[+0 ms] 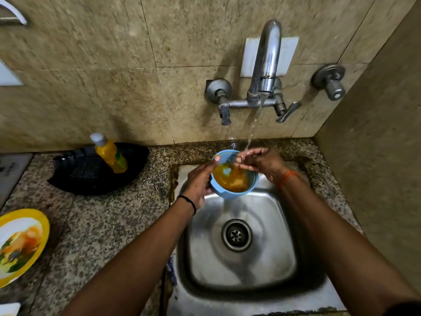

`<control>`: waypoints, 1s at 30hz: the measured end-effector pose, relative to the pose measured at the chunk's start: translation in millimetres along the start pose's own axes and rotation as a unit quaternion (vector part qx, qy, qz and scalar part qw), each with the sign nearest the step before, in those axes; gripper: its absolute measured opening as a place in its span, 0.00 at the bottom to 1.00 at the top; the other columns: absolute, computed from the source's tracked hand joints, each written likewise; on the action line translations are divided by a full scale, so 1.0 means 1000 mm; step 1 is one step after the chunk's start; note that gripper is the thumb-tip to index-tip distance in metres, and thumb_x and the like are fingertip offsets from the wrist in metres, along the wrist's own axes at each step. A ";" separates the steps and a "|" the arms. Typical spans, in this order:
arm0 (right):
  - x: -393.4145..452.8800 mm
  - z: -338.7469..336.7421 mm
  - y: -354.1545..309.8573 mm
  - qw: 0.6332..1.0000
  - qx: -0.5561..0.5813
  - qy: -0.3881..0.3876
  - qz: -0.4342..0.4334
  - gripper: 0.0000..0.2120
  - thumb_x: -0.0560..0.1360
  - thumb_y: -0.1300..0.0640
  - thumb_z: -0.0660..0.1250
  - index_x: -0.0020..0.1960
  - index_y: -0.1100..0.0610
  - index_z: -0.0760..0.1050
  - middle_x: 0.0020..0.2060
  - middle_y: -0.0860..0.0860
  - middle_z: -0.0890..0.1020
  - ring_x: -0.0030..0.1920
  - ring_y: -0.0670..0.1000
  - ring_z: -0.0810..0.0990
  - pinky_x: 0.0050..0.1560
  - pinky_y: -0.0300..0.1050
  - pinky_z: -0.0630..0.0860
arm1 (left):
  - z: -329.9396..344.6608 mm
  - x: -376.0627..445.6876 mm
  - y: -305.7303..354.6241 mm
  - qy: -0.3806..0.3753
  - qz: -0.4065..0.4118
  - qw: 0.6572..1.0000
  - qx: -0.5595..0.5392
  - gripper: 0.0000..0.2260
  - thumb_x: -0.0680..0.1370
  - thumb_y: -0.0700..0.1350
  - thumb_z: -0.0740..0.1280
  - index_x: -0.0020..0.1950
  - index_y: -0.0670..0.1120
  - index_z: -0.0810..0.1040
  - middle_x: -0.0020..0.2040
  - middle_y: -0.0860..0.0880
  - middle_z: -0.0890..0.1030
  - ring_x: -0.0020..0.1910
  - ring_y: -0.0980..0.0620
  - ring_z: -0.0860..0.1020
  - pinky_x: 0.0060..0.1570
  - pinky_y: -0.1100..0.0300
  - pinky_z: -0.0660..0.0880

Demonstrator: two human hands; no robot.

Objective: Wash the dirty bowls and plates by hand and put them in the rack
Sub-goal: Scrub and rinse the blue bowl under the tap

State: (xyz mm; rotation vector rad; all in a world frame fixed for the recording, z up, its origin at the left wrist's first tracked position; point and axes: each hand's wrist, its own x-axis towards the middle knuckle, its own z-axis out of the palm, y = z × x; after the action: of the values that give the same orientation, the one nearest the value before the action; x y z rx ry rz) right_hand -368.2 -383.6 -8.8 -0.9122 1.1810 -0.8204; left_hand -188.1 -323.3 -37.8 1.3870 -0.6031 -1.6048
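L hand [198, 182] grips blue bowl [234, 192] at 9 o'clock; R hand [262, 161], fingers loosely extended into it, holds nothing, under tap water [252, 128].

A yellow soap bottle [111, 155] stands in a black tray [91, 179].

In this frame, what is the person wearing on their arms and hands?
Both forearms are bare, with no sleeves showing and no gloves. The left wrist carries a thin black band. The right wrist carries an orange thread. No rings are visible on the fingers.
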 end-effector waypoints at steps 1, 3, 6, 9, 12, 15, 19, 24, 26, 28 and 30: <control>0.000 0.001 -0.001 0.999 -0.037 0.020 -0.019 0.05 0.72 0.72 0.68 0.40 0.65 0.79 0.29 0.54 0.84 0.31 0.50 0.84 0.36 0.39 0.82 | 0.000 0.000 0.001 0.000 0.002 1.000 -0.005 0.15 0.72 0.56 0.71 0.53 0.49 0.82 0.48 0.47 0.85 0.46 0.47 0.83 0.51 0.44 0.79; 0.003 -0.003 0.003 0.976 -0.171 0.076 -0.112 0.06 0.73 0.68 0.69 0.39 0.61 0.81 0.29 0.52 0.84 0.29 0.48 0.83 0.36 0.40 0.81 | -0.001 -0.001 0.002 0.010 0.002 1.000 -0.015 0.18 0.71 0.56 0.72 0.56 0.48 0.81 0.50 0.46 0.84 0.46 0.46 0.83 0.49 0.45 0.79; 0.002 -0.012 0.013 0.876 -0.357 0.185 -0.267 0.10 0.70 0.64 0.70 0.52 0.58 0.82 0.46 0.53 0.85 0.45 0.50 0.83 0.52 0.44 0.79 | -0.004 0.000 0.002 0.018 0.006 1.000 -0.021 0.20 0.70 0.56 0.73 0.57 0.47 0.81 0.51 0.45 0.84 0.46 0.46 0.82 0.47 0.47 0.80; -0.007 -0.014 0.028 0.931 -0.284 0.141 -0.182 0.21 0.73 0.61 0.70 0.65 0.54 0.74 0.58 0.55 0.81 0.52 0.53 0.81 0.57 0.50 0.78 | -0.008 0.003 0.003 0.012 0.011 1.000 -0.019 0.22 0.69 0.57 0.74 0.58 0.47 0.81 0.54 0.44 0.84 0.48 0.45 0.83 0.48 0.45 0.80; -0.019 -0.009 0.029 0.994 -0.099 0.032 0.019 0.15 0.80 0.56 0.62 0.66 0.49 0.73 0.54 0.53 0.81 0.43 0.50 0.82 0.38 0.45 0.82 | -0.013 0.008 -0.001 -0.007 0.009 1.000 -0.012 0.23 0.67 0.58 0.75 0.58 0.49 0.81 0.56 0.44 0.83 0.52 0.45 0.82 0.52 0.42 0.79; -0.011 -0.011 0.025 0.990 -0.127 0.036 -0.050 0.17 0.79 0.65 0.60 0.65 0.55 0.75 0.53 0.51 0.81 0.44 0.41 0.80 0.39 0.34 0.77 | -0.016 0.012 -0.014 -0.024 -0.021 0.999 -0.020 0.24 0.69 0.58 0.74 0.60 0.47 0.80 0.58 0.43 0.82 0.56 0.43 0.81 0.57 0.41 0.76; -0.003 -0.009 0.014 0.972 -0.208 0.050 -0.100 0.17 0.74 0.75 0.61 0.61 0.69 0.76 0.54 0.60 0.81 0.49 0.48 0.80 0.43 0.29 0.77 | -0.009 0.006 -0.029 -0.031 -0.077 0.995 -0.047 0.11 0.76 0.54 0.67 0.51 0.48 0.81 0.44 0.50 0.85 0.46 0.49 0.82 0.54 0.46 0.76; 0.004 -0.022 0.024 0.986 -0.136 0.093 -0.033 0.19 0.70 0.73 0.70 0.60 0.68 0.76 0.45 0.59 0.83 0.38 0.49 0.82 0.37 0.41 0.81 | -0.020 0.005 -0.026 -0.026 -0.070 0.997 -0.023 0.17 0.74 0.57 0.68 0.59 0.49 0.79 0.52 0.47 0.84 0.49 0.48 0.81 0.53 0.48 0.76; 0.002 -0.021 0.030 0.990 -0.126 0.054 0.019 0.15 0.73 0.71 0.68 0.59 0.70 0.77 0.34 0.52 0.84 0.30 0.44 0.80 0.32 0.37 0.80 | -0.029 0.009 -0.020 -0.012 -0.063 0.998 0.005 0.19 0.73 0.58 0.69 0.59 0.49 0.80 0.53 0.47 0.84 0.50 0.47 0.82 0.51 0.50 0.78; 0.001 -0.017 0.033 0.994 -0.105 0.025 0.036 0.14 0.74 0.71 0.67 0.59 0.70 0.76 0.31 0.49 0.84 0.29 0.42 0.80 0.33 0.36 0.80 | -0.036 0.012 -0.016 -0.014 -0.051 0.998 0.038 0.19 0.72 0.59 0.70 0.57 0.50 0.81 0.53 0.47 0.84 0.51 0.47 0.82 0.53 0.48 0.77; 0.003 -0.012 0.034 0.995 -0.094 0.009 0.033 0.14 0.74 0.72 0.66 0.59 0.69 0.76 0.37 0.51 0.83 0.32 0.42 0.81 0.36 0.36 0.80 | -0.042 0.014 -0.012 -0.002 -0.029 0.998 0.057 0.16 0.72 0.59 0.70 0.53 0.51 0.83 0.50 0.49 0.85 0.48 0.48 0.82 0.54 0.48 0.76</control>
State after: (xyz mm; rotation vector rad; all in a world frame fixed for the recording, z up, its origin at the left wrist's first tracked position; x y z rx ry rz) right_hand -377.3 -374.1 -42.5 -1.0159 1.3132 -0.6727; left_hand -151.8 -321.6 -65.1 1.4979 -0.6722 -1.6409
